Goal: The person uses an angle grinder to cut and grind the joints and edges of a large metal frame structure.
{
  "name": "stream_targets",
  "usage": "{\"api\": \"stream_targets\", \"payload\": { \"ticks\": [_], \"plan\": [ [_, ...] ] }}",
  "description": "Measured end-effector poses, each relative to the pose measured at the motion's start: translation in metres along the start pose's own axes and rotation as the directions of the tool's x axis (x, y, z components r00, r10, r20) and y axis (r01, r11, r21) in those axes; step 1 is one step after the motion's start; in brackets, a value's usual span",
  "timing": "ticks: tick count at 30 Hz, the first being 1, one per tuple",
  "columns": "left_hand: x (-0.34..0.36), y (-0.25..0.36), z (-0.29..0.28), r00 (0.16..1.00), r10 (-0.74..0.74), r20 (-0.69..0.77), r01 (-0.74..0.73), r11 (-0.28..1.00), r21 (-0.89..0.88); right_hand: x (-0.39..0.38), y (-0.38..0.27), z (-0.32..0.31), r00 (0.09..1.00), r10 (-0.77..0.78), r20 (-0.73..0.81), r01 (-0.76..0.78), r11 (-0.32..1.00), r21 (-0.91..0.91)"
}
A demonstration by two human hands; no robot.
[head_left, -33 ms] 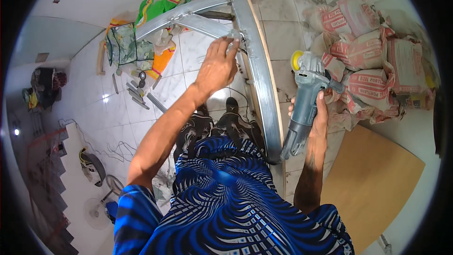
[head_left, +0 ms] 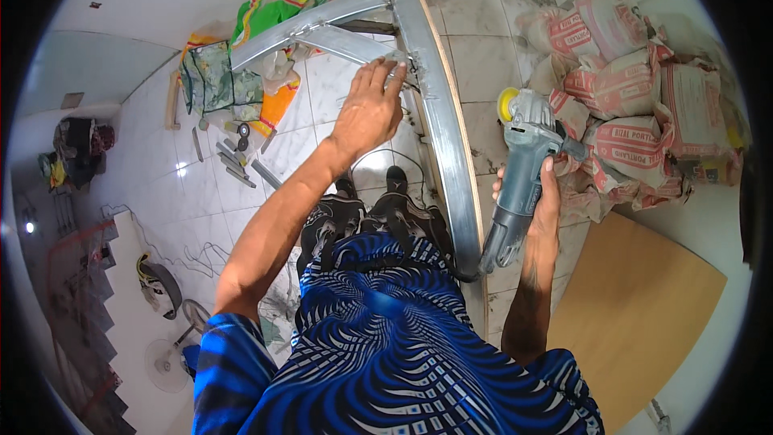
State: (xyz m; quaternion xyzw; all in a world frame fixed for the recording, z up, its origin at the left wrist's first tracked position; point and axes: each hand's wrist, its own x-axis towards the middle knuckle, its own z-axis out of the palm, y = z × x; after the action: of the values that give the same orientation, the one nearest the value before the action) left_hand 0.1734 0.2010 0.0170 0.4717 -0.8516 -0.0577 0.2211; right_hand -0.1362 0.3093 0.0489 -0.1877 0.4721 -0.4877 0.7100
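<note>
Two bare hands are at work here, with a frame (head_left: 456, 169) and a grinder (head_left: 523, 177). The frame is of silver-grey metal: one long bar, another bar which meets it at the far end, and a slanting brace (head_left: 346, 43) between them. At the joints the metal is rough and has dark marks. A thin wooden strip (head_left: 460, 121) follows the right edge of the long bar. The frame is in front of the person, over the tiled floor (head_left: 483, 56).

The grinder has a blue-grey body, a metal head and a yellow disc (head_left: 507, 105) which faces left. It is in the air, to the right of the long bar, with its head away from the person.

The left arm is stretched forward, and the left hand (head_left: 368, 117) is palm down, its fingers (head_left: 378, 75) loosely spread and grasping nothing, at the joint of brace and long bar; whether they touch it, I cannot tell. The right hand (head_left: 548, 205) grasps the grinder's body from below, thumb along its right side.
</note>
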Motion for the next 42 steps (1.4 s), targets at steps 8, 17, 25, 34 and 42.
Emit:
{"api": "stream_targets", "payload": {
  "ticks": [8,17,25,34,42],
  "plan": [
    [0.014,-0.019,-0.004,0.998,0.008,0.057,-0.01,0.999,0.04,-0.013,0.003,-0.019,0.999,-0.033,-0.007,0.033,0.996,0.083],
    [0.014,-0.018,-0.003,0.991,0.054,0.121,-0.057,0.998,0.023,-0.02,0.008,-0.016,0.993,-0.098,-0.063,0.1,0.995,0.026],
    [0.018,-0.007,0.01,0.979,0.052,0.2,-0.087,0.982,0.17,-0.024,0.008,-0.01,0.992,-0.089,-0.092,0.089,0.996,-0.006],
    [0.015,0.002,-0.024,0.993,0.071,0.093,-0.065,0.995,-0.07,-0.028,0.006,-0.012,0.992,-0.078,-0.096,0.075,0.997,-0.033],
    [0.039,-0.015,0.007,0.938,-0.342,-0.06,0.334,0.935,-0.115,-0.026,0.002,-0.006,0.989,-0.111,-0.098,0.103,0.991,-0.082]
  ]
}}
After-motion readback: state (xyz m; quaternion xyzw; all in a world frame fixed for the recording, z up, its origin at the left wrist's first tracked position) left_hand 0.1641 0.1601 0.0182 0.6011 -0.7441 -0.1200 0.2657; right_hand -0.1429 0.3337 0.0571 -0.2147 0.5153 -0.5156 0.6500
